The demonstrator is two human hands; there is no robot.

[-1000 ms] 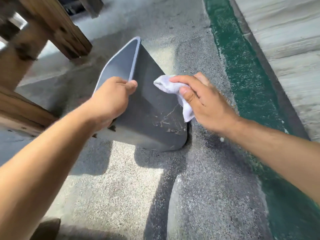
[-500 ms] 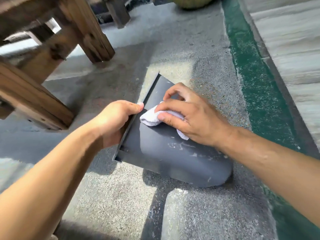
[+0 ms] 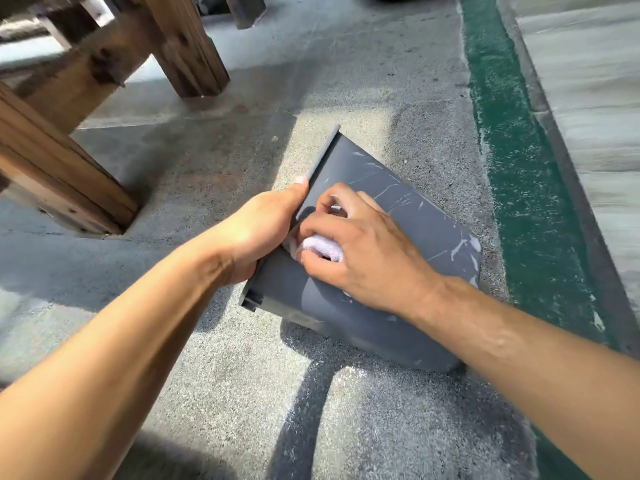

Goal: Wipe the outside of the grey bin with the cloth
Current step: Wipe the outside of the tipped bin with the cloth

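The grey bin [image 3: 408, 209] lies on its side on the concrete ground, its rim to the left and its rounded bottom to the right. Pale scratches mark its upper wall. My left hand [image 3: 259, 233] grips the rim, thumb along the edge. My right hand [image 3: 360, 251] holds a bunched white cloth [image 3: 323, 249] and presses it on the bin's upper wall, close beside my left hand. Most of the cloth is hidden under my fingers.
Thick wooden legs [image 3: 187, 46] of a bench or table stand at the upper left, with another beam [image 3: 59, 174] nearer on the left. A green painted strip [image 3: 512, 168] runs along the right, beside a pale raised slab [image 3: 588, 98]. Concrete ground [image 3: 242, 393] surrounds the bin.
The bin has been tipped from tilted upright to lying on its side. My right hand has slid the cloth down the wall toward the rim and my left hand.
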